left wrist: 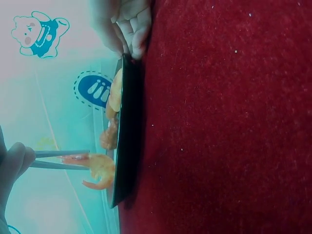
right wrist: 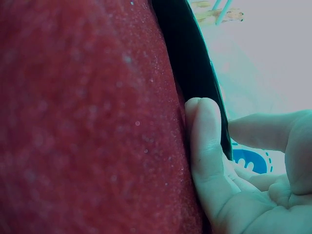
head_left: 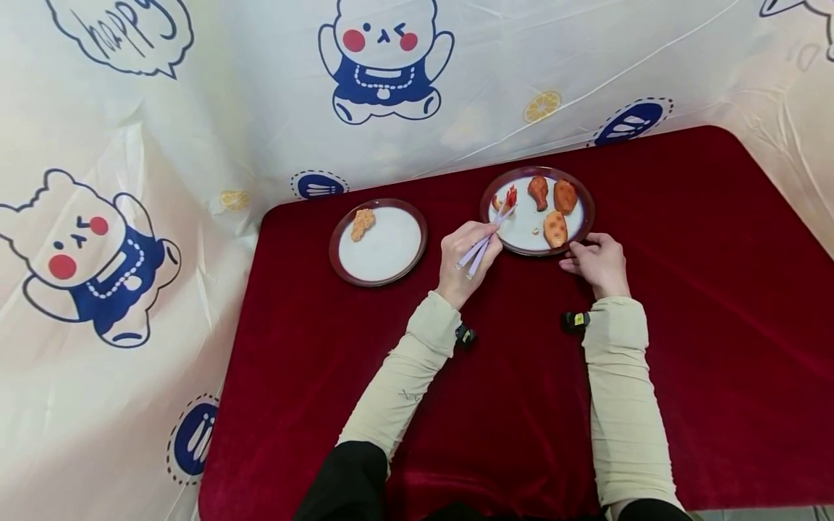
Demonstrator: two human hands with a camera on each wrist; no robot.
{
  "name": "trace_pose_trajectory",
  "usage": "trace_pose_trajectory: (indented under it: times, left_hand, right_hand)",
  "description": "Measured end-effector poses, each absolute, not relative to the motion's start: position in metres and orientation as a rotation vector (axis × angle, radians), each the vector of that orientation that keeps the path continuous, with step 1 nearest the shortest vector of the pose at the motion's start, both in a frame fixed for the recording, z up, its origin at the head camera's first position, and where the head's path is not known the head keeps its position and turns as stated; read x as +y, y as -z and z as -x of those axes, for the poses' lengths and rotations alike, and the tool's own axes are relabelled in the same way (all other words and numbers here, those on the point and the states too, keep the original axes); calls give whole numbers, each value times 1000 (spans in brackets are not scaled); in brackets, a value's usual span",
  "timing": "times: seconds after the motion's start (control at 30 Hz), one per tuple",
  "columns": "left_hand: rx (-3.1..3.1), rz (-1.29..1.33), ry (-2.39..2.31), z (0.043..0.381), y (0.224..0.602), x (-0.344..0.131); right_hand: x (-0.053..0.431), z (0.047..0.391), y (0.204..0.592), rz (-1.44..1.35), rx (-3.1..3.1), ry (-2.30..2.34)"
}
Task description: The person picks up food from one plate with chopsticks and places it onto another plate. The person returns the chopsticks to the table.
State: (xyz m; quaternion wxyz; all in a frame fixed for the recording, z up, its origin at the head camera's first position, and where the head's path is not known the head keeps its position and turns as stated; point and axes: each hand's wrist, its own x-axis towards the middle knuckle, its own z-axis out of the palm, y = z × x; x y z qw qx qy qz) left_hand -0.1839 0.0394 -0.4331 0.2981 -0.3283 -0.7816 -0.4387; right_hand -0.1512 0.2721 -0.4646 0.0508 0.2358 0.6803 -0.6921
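My left hand [head_left: 465,262] grips a pair of pale purple chopsticks [head_left: 476,253], their tips at the left side of the right-hand plate [head_left: 519,234]. Between those tips is the tail of an orange-red shrimp [left wrist: 101,166], whose curled body is at the plate in the left wrist view. With its thumb and fingers, my right hand [head_left: 598,266] pinches that plate's near right rim. On the same white, brown-rimmed plate lie a drumstick [head_left: 538,192], a browned oval piece [head_left: 565,197] and a lighter spotted piece [head_left: 556,229].
To the left stands a second brown-rimmed plate [head_left: 391,250] with a crumbly fried chicken piece [head_left: 362,224] on it. Both plates are on a dark red cloth-covered table [head_left: 508,427]. A printed white curtain [head_left: 260,94] hangs behind and to the left.
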Motion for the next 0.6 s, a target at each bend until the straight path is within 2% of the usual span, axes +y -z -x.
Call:
trace_pose_trajectory:
  times: [0.6]
  left_hand:
    - [-1943,814,1160,170,420,6]
  right_hand:
    - [267,149,461,-738,2064,2121]
